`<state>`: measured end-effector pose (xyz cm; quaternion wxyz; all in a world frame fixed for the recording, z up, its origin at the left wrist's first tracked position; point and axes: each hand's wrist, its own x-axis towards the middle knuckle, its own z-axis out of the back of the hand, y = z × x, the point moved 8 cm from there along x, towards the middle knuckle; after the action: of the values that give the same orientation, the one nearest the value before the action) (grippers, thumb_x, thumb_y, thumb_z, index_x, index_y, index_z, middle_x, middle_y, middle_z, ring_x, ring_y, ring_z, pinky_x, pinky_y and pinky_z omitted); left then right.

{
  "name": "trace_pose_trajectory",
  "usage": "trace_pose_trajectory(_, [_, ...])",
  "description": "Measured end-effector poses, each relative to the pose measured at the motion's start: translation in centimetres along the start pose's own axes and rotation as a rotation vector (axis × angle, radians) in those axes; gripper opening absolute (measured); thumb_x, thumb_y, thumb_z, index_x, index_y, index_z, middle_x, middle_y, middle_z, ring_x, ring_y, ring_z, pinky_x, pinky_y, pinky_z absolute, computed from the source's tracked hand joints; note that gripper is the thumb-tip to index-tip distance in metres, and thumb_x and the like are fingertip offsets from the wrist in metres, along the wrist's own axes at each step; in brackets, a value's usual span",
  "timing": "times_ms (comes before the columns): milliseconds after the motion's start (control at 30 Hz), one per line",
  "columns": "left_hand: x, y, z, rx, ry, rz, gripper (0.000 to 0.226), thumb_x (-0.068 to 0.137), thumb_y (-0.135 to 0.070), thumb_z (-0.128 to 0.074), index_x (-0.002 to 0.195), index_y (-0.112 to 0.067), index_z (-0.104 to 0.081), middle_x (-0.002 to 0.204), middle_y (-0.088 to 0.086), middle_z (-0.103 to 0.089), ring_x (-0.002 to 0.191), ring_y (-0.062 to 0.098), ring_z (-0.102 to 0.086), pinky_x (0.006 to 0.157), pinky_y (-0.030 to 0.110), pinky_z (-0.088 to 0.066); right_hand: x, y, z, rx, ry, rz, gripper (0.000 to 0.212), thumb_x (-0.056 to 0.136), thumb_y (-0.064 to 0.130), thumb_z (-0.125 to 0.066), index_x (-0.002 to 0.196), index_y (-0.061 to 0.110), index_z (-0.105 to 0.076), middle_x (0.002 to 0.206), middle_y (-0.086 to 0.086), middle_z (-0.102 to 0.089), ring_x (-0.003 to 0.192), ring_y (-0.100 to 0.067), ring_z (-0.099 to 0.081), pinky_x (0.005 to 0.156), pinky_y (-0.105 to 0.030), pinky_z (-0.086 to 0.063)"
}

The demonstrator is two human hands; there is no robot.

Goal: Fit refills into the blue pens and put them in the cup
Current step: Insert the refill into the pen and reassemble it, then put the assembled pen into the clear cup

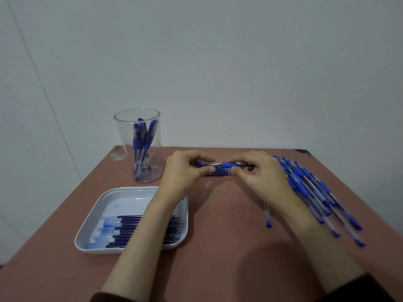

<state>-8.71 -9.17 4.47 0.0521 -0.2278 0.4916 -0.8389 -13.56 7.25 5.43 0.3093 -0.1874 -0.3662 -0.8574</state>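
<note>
Between both hands, above the middle of the table, is a blue pen (229, 164) held level. My left hand (185, 171) pinches its left end and my right hand (259, 173) pinches the barrel by the blue grip. Under the pen a small bundle of dark refills (220, 172) lies on the table. A clear plastic cup (139, 147) at the back left holds several blue pens upright. A white tray (104, 208) at the front left holds several refills (130, 229), partly hidden by my left forearm.
A row of several blue pens (316, 192) lies along the right side of the brown table (218, 247), partly under my right wrist. One clear pen part with a blue end (267, 216) lies alone near the middle. A pale wall stands behind the table.
</note>
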Motion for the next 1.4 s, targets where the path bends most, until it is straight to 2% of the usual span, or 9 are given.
trace_pose_trajectory(400, [-0.1,-0.4,-0.4,0.038,0.02,-0.035,0.02,0.072,-0.016,-0.081,0.091,-0.019,-0.076,0.078,-0.001,-0.073,0.076,0.01,-0.066,0.068,0.016,-0.051,0.0,0.8,-0.7,0.068,0.057,0.011,0.018,0.087,0.016,-0.066,0.099,0.027,-0.075,0.078,0.023,-0.059,0.085,-0.009,-0.053,0.091,-0.049,-0.041])
trace_pose_trajectory(600, [-0.5,-1.6,0.9,-0.063,-0.026,-0.079,0.018,0.076,-0.014,-0.077,0.091,-0.024,-0.074,0.077,-0.006,-0.071,0.076,0.007,-0.067,0.073,0.017,-0.052,-0.3,1.1,-1.1,0.371,0.085,-0.07,0.022,0.088,0.01,-0.065,0.095,0.031,-0.072,0.087,0.017,-0.07,0.081,0.005,-0.061,0.074,-0.009,-0.043])
trace_pose_trajectory(700, [-1.4,-2.0,2.2,-0.313,-0.087,-0.071,0.023,0.078,-0.01,-0.075,0.096,-0.022,-0.07,0.079,0.001,-0.072,0.078,0.012,-0.069,0.071,0.022,-0.054,-0.7,2.2,-1.8,0.603,0.112,-0.106,0.023,0.091,0.009,-0.061,0.1,0.028,-0.071,0.085,0.005,-0.072,0.075,0.001,-0.061,0.071,-0.011,-0.046])
trace_pose_trajectory(833, [-2.7,-3.8,6.2,-0.387,-0.279,-0.109,0.021,0.081,-0.002,-0.069,0.091,-0.021,-0.067,0.08,-0.002,-0.07,0.075,0.018,-0.069,0.067,0.027,-0.056,-1.3,2.7,-3.5,0.678,0.189,-0.161,0.039,0.086,0.039,-0.059,0.125,0.038,-0.057,0.093,0.013,-0.071,0.089,0.004,-0.063,0.083,-0.015,-0.049])
trace_pose_trajectory(933, [-3.0,-7.5,13.1,-0.288,-0.518,-0.3,0.022,0.085,-0.004,-0.066,0.093,-0.024,-0.062,0.084,-0.006,-0.066,0.071,0.011,-0.064,0.067,0.025,-0.054,-1.5,2.1,-4.4,0.623,0.214,-0.208,0.051,0.079,0.051,-0.056,0.128,0.039,-0.054,0.094,0.016,-0.068,0.092,0.004,-0.061,0.091,-0.026,-0.049])
trace_pose_trajectory(1067, [-1.9,-11.7,18.7,0.041,-0.662,-0.447,0.016,0.087,-0.011,-0.06,0.1,-0.02,-0.058,0.085,-0.012,-0.06,0.072,0.005,-0.062,0.07,0.018,-0.051,-1.8,1.9,-5.0,0.55,0.241,-0.18,0.032,0.081,0.048,-0.059,0.112,0.042,-0.062,0.084,0.015,-0.066,0.082,0.001,-0.06,0.088,-0.029,-0.05])
trace_pose_trajectory(1200, [1.6,-10.3,18.0,0.334,-0.511,-0.339,0.019,0.09,-0.005,-0.055,0.109,-0.009,-0.057,0.09,-0.001,-0.059,0.068,-0.003,-0.056,0.064,0.015,-0.047,-1.9,1.6,-5.5,0.495,0.277,-0.174,0.013,0.089,0.039,-0.061,0.1,0.046,-0.062,0.084,0.011,-0.066,0.077,0.003,-0.06,0.079,-0.015,-0.045])
trace_pose_trajectory(1300, [2.9,-7.3,16.5,0.477,-0.37,-0.214,0.029,0.093,-0.008,-0.054,0.12,-0.017,-0.053,0.094,0.005,-0.061,0.077,0.019,-0.06,0.068,0.031,-0.048,-1.8,1.6,-5.5,0.455,0.287,-0.178,0.011,0.089,0.039,-0.06,0.098,0.046,-0.06,0.088,0.008,-0.066,0.077,0.002,-0.06,0.072,-0.005,-0.041])
trace_pose_trajectory(1400, [3.3,-5.5,15.9,0.521,-0.293,-0.143,0.028,0.092,-0.01,-0.055,0.118,-0.02,-0.053,0.093,0.006,-0.065,0.08,0.024,-0.062,0.065,0.029,-0.047,-1.8,1.4,-5.7,0.448,0.29,-0.179,0.01,0.09,0.038,-0.06,0.098,0.044,-0.061,0.086,0.009,-0.066,0.075,0.004,-0.059,0.072,-0.006,-0.041])
